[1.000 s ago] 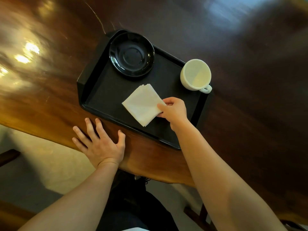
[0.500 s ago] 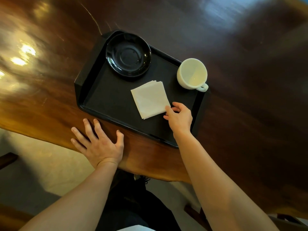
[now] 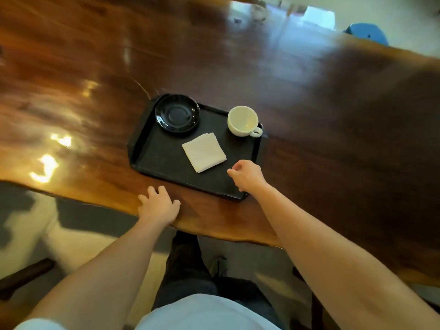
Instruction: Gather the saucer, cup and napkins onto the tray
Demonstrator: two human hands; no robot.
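Both hands empty, left hand (image 3: 159, 206) flat on counter (image 3: 95, 96), right hand (image 3: 247, 173) loosely curled beside light, floppy napkins (image 3: 204, 152), best pinched at an edge.

Glossy wooden table (image 3: 238, 63), matt tray (image 3: 166, 158)

a long, glossy dark-wood table (image 3: 309, 96) fills the view, bright light glaring off its left side. pale floor (image 3: 78, 236) lies below its wavy near edge. a blue chair (image 3: 367, 34) stands beyond the far end.
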